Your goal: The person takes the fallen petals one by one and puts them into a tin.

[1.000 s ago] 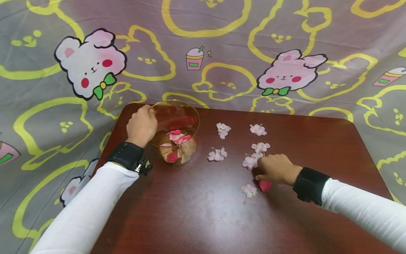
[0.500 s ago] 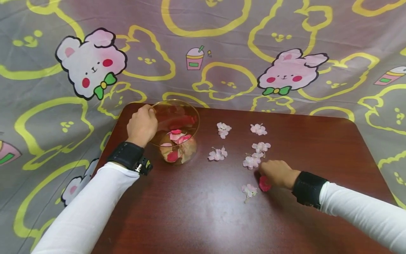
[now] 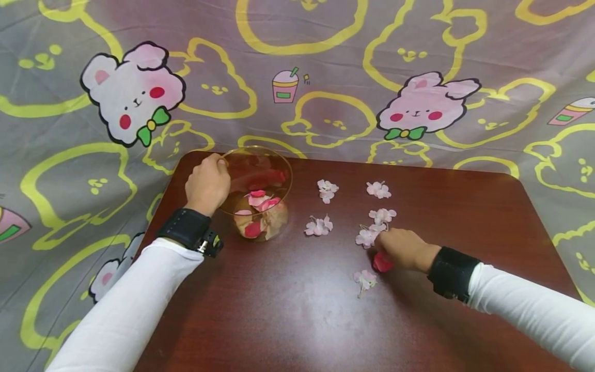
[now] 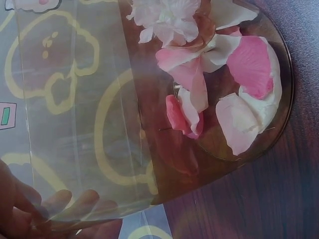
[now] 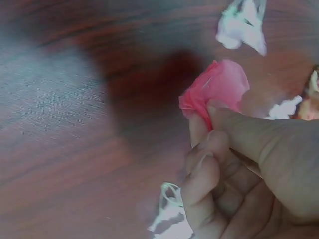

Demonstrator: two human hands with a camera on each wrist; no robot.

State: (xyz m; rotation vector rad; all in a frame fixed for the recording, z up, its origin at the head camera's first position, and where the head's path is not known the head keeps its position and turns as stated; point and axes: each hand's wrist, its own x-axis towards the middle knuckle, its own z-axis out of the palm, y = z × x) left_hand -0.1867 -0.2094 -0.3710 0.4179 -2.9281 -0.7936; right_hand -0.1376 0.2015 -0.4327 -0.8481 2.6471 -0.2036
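My left hand [image 3: 207, 182] grips the rim of a clear amber-tinted bucket [image 3: 228, 204] at the table's back left. Inside the bucket lie pink, white and red petals [image 4: 251, 67], seen through its wall in the left wrist view. Thumb and fingers of my right hand [image 3: 403, 249] pinch a red-pink petal [image 5: 222, 87] just above the table, right of centre. Close by the right hand, a pale pink flower cluster [image 3: 366, 236] lies on the table. Another pale cluster [image 3: 364, 281] rests nearer the front, below the held petal.
More pale pink flower clusters lie spread on the brown table [image 3: 279, 305]: one [image 3: 327, 190] right of the bucket, one [image 3: 318, 226] in front of that, one [image 3: 378, 189] at the back. A patterned cloth [image 3: 334, 67] hangs behind the table.
My right hand drew slightly back and then moved slightly left, the red-pink petal shifting with it. The left hand and the bucket have stayed in place.
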